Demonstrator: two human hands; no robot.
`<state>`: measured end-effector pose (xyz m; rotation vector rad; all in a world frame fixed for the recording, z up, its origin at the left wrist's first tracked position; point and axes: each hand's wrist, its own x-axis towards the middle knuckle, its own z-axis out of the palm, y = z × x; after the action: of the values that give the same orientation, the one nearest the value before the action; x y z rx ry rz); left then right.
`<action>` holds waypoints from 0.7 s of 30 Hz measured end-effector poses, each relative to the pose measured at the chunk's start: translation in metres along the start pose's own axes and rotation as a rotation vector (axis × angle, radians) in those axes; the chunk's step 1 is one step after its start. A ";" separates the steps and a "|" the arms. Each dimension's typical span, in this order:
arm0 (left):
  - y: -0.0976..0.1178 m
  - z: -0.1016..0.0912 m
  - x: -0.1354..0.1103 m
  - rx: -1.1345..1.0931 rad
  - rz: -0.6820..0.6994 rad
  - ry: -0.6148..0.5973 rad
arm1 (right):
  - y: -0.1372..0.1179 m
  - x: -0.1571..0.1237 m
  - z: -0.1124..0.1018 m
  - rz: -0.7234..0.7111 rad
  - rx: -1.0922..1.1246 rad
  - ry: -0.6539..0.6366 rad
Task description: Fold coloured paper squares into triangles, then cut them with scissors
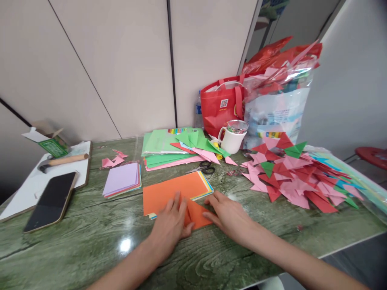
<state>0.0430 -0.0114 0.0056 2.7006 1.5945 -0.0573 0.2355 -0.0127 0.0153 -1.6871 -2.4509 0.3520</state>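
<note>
A piece of folded orange paper lies at the front of a stack of larger coloured sheets whose top sheet is orange. My left hand holds the folded paper down at its left side, the thumb at the near edge and the fingers reaching over onto the stack. At the paper's right corner, my right hand grips it between the thumb and bent fingers. Part of the fold is hidden under the left fingers. Black-handled scissors rest just beyond the stack.
Square lilac paper tops a small pile on the left, near a phone and a hammer. Folded red and pink pieces heap on the right. Behind are green paper packs, a white mug and a red bag.
</note>
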 end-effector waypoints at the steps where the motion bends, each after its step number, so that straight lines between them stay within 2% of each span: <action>1: 0.000 -0.001 0.000 -0.006 -0.003 -0.014 | -0.002 0.005 -0.001 0.026 0.021 -0.029; 6: 0.000 0.003 -0.001 -0.011 0.012 -0.029 | -0.010 0.015 -0.003 0.101 0.105 -0.099; 8: -0.003 0.008 -0.003 -0.008 0.033 0.025 | -0.011 0.016 -0.005 0.123 0.145 -0.100; 9: -0.006 0.010 -0.004 -0.010 0.045 0.089 | -0.011 0.016 -0.007 0.130 0.171 -0.103; 11: -0.012 0.012 -0.008 -0.035 0.074 0.328 | -0.008 0.018 -0.012 0.125 0.249 -0.091; 13: -0.018 0.008 -0.011 -0.084 0.056 0.656 | 0.000 0.022 -0.022 0.068 0.377 -0.013; 15: -0.023 0.002 -0.013 -0.150 0.039 0.896 | 0.011 0.031 -0.034 -0.030 0.559 0.151; 16: -0.025 0.000 -0.012 -0.160 0.026 0.953 | 0.018 0.037 -0.040 -0.067 0.653 0.255; 18: -0.028 0.001 -0.011 -0.123 -0.001 0.926 | 0.032 0.054 -0.052 -0.050 0.811 0.493; 20: -0.030 0.011 -0.008 -0.029 0.002 0.751 | 0.045 0.076 -0.062 0.021 0.823 0.631; 21: -0.030 0.018 -0.007 0.014 0.000 0.649 | 0.051 0.088 -0.066 0.071 0.743 0.650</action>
<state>0.0131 -0.0032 -0.0116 2.8950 1.6996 0.8942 0.2665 0.0939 0.0637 -1.2800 -1.5245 0.5320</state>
